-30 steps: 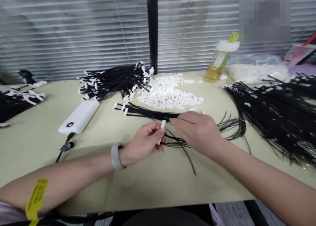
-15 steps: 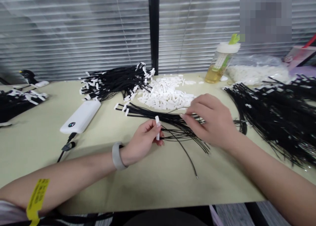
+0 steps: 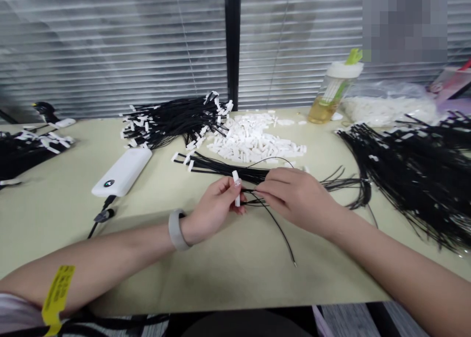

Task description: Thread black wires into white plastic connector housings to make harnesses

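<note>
My left hand (image 3: 217, 204) pinches a white connector (image 3: 236, 192), held upright, with thin black wires running from it to the right. One loose wire (image 3: 277, 226) curves down toward the table's front. Just right of the connector, my right hand (image 3: 294, 194) has its fingertips closed on a thin black wire. Behind both hands lies a bundle of black wires (image 3: 217, 166) with white connectors at its left end; my right hand hides part of it. A heap of white connectors (image 3: 250, 141) sits behind that bundle.
A wired bundle (image 3: 176, 121) lies at the back, and another (image 3: 22, 153) at the far left. A white power bank (image 3: 123, 172) with a cable is on the left. A bottle (image 3: 333, 94), a plastic bag (image 3: 390, 104) and a large wire pile (image 3: 412, 170) are on the right.
My right hand has moved left and slightly down, close to the connector, bringing a wire with it. My left hand keeps its pinch on the connector.
</note>
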Motion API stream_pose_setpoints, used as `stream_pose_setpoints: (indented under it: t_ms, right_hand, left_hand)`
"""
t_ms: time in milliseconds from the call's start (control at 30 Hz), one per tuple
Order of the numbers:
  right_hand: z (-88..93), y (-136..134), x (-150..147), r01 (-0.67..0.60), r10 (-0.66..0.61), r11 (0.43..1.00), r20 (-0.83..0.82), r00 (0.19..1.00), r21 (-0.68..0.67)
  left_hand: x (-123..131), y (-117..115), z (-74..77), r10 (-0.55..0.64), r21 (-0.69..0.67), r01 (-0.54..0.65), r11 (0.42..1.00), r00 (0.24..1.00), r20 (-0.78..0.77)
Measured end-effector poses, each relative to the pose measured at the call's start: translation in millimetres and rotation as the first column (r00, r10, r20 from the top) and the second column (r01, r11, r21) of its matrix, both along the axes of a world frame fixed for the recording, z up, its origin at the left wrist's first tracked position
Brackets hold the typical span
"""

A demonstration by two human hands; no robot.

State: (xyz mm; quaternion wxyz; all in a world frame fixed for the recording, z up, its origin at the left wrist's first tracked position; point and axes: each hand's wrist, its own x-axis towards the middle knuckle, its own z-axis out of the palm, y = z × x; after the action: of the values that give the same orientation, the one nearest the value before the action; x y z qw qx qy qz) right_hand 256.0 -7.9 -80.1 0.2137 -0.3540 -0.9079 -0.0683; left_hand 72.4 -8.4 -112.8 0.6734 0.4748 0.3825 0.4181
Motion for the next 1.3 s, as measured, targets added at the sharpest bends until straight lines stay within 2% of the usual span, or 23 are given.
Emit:
stream_pose_setpoints:
  t_ms: [200, 400, 700, 967, 1300]
  right_hand:
    - [-3.9, -2.9, -10.8, 0.025, -0.027, 0.999, 0.056, 0.998, 0.033]
    - [-7.8, -3.0, -13.4, -0.001, -0.048, 0.978, 0.231, 0.972, 0.209]
    - [-9.5, -2.9, -16.0, 0.019, -0.094, 0.963, 0.271, 0.958, 0.269]
    - [-10.9, 2.1, -14.9, 0.05, -0.103, 0.983, 0.305, 0.947, 0.177]
    - [-15.0, 5.4, -7.2, 0.066, -0.068, 0.998, 0.249, 0.966, 0.015]
  left_hand:
    - [0.0, -1.8, -1.2, -0.048, 0.072, 0.055, 0.996, 0.995, -0.092]
    - [1.4, -1.1, 1.9, -0.022, 0.087, 0.036, 0.996, 0.987, -0.158]
    - [3.2, -1.6, 0.7, -0.01, 0.095, 0.026, 0.995, 0.987, -0.159]
    - [1.4, 0.5, 3.1, -0.019, 0.077, 0.032, 0.996, 0.987, -0.161]
    - [-1.9, 6.6, 3.4, -0.158, -0.016, 0.158, 0.987, 0.975, -0.154]
